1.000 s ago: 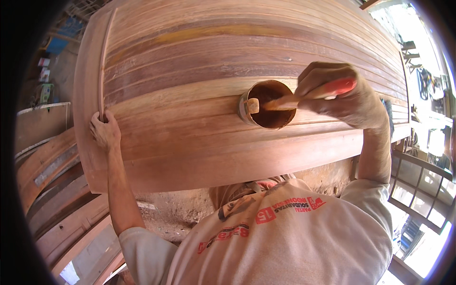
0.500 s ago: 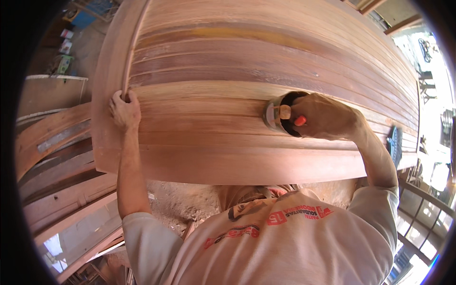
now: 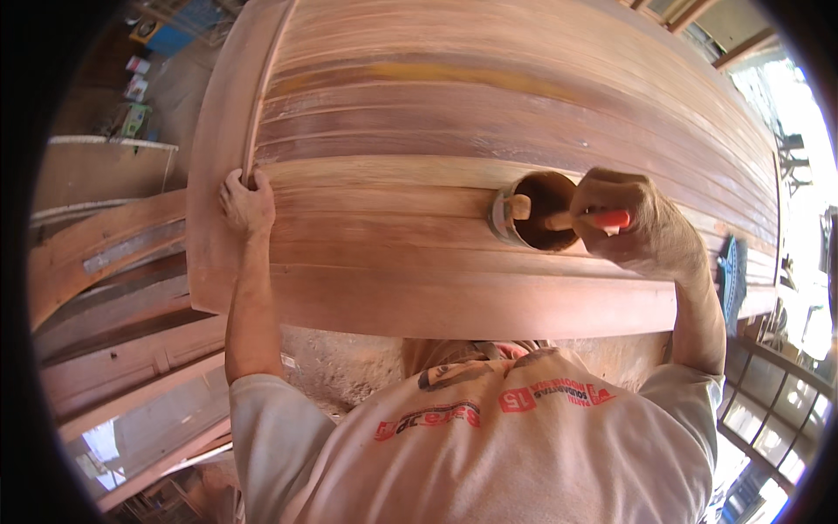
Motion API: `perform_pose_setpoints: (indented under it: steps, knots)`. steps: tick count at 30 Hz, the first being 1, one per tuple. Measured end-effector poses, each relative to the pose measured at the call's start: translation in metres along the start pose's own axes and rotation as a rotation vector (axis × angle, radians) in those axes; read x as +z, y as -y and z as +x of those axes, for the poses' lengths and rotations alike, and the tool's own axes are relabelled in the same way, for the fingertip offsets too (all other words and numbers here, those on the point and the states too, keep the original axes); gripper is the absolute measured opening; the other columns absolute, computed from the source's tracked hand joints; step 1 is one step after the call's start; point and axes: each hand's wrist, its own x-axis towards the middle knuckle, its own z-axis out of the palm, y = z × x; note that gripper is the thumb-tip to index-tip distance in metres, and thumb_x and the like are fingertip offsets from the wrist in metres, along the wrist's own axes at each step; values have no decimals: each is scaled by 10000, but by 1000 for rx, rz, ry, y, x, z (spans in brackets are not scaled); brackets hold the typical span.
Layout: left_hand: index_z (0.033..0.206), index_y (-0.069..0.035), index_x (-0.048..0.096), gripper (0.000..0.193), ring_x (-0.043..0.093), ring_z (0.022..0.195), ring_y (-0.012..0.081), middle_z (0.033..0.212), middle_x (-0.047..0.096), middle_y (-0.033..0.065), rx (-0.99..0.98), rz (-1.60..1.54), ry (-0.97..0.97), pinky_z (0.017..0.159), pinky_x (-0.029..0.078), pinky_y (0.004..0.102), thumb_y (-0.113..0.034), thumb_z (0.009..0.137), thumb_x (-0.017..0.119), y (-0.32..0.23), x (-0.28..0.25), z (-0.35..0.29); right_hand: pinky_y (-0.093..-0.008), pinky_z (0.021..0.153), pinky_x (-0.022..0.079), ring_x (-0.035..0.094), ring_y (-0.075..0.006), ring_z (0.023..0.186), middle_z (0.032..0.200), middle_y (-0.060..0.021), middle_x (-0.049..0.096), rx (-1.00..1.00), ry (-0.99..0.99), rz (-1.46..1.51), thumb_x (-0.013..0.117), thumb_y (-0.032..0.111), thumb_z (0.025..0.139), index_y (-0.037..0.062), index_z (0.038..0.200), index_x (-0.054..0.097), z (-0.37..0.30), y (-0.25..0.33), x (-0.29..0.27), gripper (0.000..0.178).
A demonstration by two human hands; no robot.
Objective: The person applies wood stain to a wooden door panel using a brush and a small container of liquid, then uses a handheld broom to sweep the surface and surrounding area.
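On a planked wooden panel (image 3: 454, 301), a round can (image 3: 501, 220) is set right of the middle, its interior stained dark reddish-brown. A brush-like tool (image 3: 560, 221) with a red handle end is held by the right hand (image 3: 630, 218); that grip is closed about the handle, and the working end is hidden inside the can. A pale wooden piece (image 3: 521, 207) is noted at the can's left rim. The raised strip (image 3: 263, 96) near the panel's left end is touched by the left hand (image 3: 248, 201); whether that grip is clamped cannot be told.
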Motion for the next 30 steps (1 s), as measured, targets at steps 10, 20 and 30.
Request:
perform_pose_setpoints:
  steps: [10, 20, 30]
  knots:
    - [1300, -94, 605, 513, 553, 1297, 393, 1356, 605, 168, -23, 40, 58, 1058, 446, 601, -500, 986, 595, -3, -3, -3, -310, 698, 475, 595, -147, 781, 865, -51, 637, 163, -466, 237, 673, -38, 890, -22, 901, 676, -41, 11, 0, 19]
    - [1421, -56, 513, 622, 556, 1292, 408, 1388, 565, 239, 85, -90, 154, 1088, 415, 623, -419, 946, 683, 12, -9, 11, -347, 783, 557, 695, -226, 979, 1147, -168, 717, 309, -1043, 527, 584, 244, 1057, -78, 1118, 735, -91, 0, 47, 361]
    - [1500, -67, 493, 724, 488, 1398, 451, 1508, 514, 271, 8, -146, 162, 1159, 376, 604, -504, 951, 666, 98, 18, 182, -384, 939, 570, 659, -254, 1149, 1348, -196, 653, -94, -1161, 1295, 538, 271, 1123, -3, 1391, 577, 23, 72, 103, 385]
